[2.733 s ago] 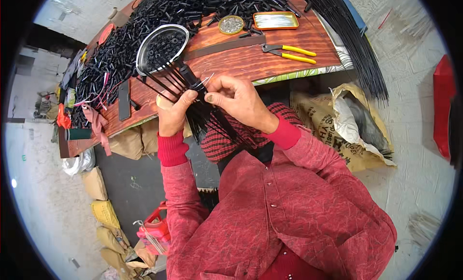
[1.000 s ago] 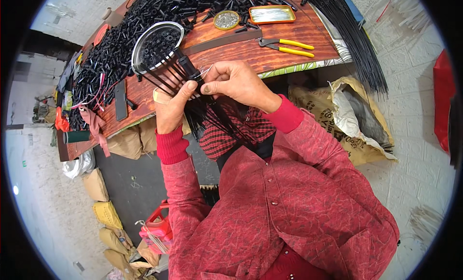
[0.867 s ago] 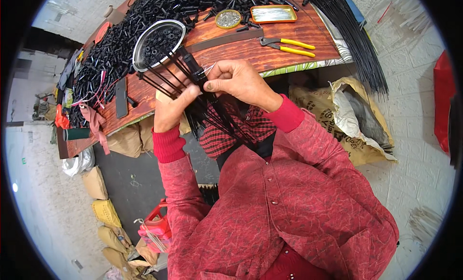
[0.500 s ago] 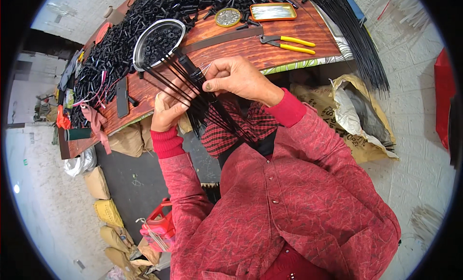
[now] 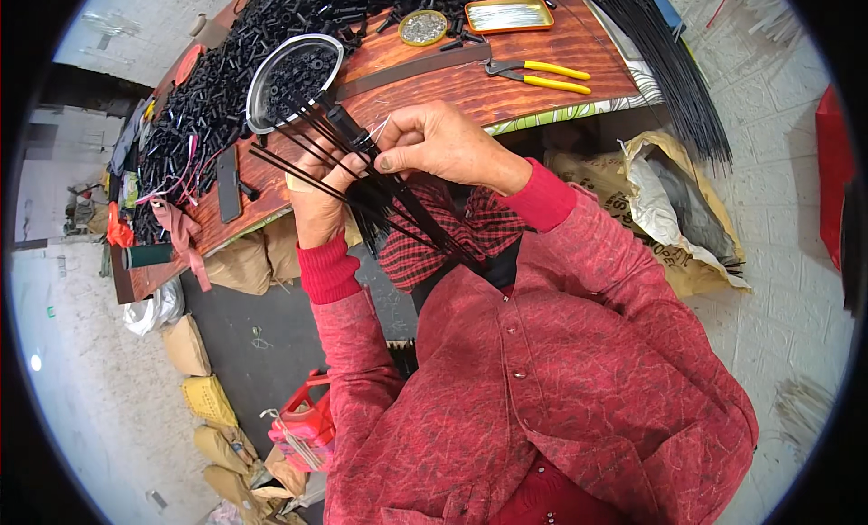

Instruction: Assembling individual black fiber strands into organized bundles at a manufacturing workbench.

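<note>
A black tubular fitting (image 5: 344, 123) with many thin black rods (image 5: 398, 219) fanning around it, like an umbrella frame, stands tilted in front of my body. My left hand (image 5: 324, 189) is closed around the rods from the left, its thumb pressed close to the fitting's collar; some of its fingers are hidden behind them. From the right, my right hand (image 5: 448, 151) pinches at the collar, thumb against forefinger. A thin pale wire (image 5: 383, 124) sticks up at those fingertips. The rods' lower ends gather over my red-and-black checked lap cloth (image 5: 411, 258).
On the wooden table (image 5: 425, 86) are a bowl of small black parts (image 5: 255, 86), a heap of black tubes (image 5: 190, 118), yellow-handled pliers (image 5: 542, 75), a tray of pale wires (image 5: 509, 17), a round dish (image 5: 422, 28) and a phone (image 5: 228, 183). Long black rods (image 5: 674, 73) overhang the right edge.
My left hand has shifted right, nearer the fitting, with its thumb now by the collar. Some rods on the left have swung lower and apart. My right hand keeps its pinch almost unmoved.
</note>
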{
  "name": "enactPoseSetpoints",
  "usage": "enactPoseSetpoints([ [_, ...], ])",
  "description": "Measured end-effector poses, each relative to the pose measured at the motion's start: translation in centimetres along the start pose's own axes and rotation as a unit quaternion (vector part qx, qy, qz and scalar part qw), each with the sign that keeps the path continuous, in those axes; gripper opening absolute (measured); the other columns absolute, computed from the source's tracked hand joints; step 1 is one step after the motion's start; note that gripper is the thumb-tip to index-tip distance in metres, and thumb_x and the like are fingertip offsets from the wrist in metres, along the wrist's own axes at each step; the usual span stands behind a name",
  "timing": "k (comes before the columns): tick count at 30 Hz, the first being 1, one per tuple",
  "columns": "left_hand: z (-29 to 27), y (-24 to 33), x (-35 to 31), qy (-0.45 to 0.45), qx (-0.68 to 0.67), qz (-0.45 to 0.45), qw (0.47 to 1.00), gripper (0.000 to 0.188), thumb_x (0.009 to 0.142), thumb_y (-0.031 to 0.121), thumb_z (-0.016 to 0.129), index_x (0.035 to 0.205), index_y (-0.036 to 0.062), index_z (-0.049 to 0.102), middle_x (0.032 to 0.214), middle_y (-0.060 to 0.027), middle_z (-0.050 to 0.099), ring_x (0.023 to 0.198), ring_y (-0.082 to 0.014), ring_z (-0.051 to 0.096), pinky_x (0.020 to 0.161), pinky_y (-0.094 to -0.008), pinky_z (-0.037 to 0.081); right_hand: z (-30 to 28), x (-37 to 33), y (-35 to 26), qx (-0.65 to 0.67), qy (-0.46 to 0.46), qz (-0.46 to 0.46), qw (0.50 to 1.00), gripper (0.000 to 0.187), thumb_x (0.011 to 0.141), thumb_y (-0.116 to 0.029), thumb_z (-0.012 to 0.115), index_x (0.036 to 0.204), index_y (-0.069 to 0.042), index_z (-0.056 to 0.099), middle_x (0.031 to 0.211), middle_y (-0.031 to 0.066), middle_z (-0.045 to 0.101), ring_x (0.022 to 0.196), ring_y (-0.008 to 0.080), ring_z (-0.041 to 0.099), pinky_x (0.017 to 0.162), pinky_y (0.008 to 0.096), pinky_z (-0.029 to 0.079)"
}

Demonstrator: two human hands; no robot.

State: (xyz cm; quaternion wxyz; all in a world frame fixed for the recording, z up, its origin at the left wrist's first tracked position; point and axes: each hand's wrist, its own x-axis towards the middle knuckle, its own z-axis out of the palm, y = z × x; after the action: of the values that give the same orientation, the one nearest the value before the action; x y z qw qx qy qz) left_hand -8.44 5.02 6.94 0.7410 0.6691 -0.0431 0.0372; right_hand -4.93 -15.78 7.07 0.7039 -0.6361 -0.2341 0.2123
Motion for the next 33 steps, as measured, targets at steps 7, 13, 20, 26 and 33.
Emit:
enactPoseSetpoints([
  [7,0.6,1.5,0.2,0.001,0.069,0.055,0.996,0.034,0.083,0.000,0.071,0.116,-0.0049,0.065,0.098,-0.0067,0.069,0.085,-0.0142,0.066,0.073,-0.0252,0.053,0.4,-0.4,-0.8,-0.065,0.047,-0.037,0.996,0.013,0.086,-0.009,0.073,0.091,0.001,0.067,0.078,0.0029,0.068,0.069,0.0080,0.062,0.064,0.0236,0.051],
  [13,0.6,4.1,1.0,-0.042,0.084,0.054,0.994,0.042,0.085,0.014,0.075,0.120,-0.0057,0.064,0.108,-0.0069,0.068,0.094,-0.0150,0.064,0.083,-0.0284,0.051,0.5,0.0,-2.7,-0.087,0.059,-0.047,0.993,0.014,0.085,-0.012,0.074,0.088,0.001,0.068,0.076,0.0036,0.069,0.065,0.0093,0.063,0.060,0.0249,0.051],
  [20,1.2,3.4,1.0,0.009,0.056,0.039,0.998,0.019,0.081,0.001,0.071,0.099,-0.0016,0.069,0.079,-0.0016,0.066,0.062,-0.0087,0.059,0.056,-0.0223,0.047,0.8,-0.7,-2.8,-0.168,0.098,-0.085,0.977,0.018,0.084,-0.016,0.076,0.083,0.000,0.068,0.067,0.0049,0.067,0.059,0.0103,0.064,0.057,0.0263,0.052],
  [26,1.6,3.4,0.6,-0.003,0.040,0.039,0.998,0.021,0.083,0.004,0.072,0.102,-0.0023,0.069,0.085,-0.0040,0.069,0.072,-0.0106,0.063,0.065,-0.0237,0.051,0.4,-0.8,-1.5,-0.044,0.065,-0.046,0.996,0.021,0.080,-0.025,0.078,0.084,-0.006,0.072,0.072,0.0036,0.071,0.066,0.0110,0.066,0.061,0.0285,0.050],
  [33,1.2,2.8,0.8,-0.015,0.055,0.014,0.998,0.028,0.084,0.005,0.072,0.110,-0.0039,0.067,0.097,-0.0073,0.070,0.082,-0.0133,0.065,0.074,-0.0264,0.054,0.4,-0.6,-0.3,-0.017,0.064,-0.064,0.996,0.022,0.081,-0.024,0.077,0.086,-0.004,0.070,0.074,0.0049,0.070,0.067,0.0134,0.066,0.061,0.0297,0.051],
])
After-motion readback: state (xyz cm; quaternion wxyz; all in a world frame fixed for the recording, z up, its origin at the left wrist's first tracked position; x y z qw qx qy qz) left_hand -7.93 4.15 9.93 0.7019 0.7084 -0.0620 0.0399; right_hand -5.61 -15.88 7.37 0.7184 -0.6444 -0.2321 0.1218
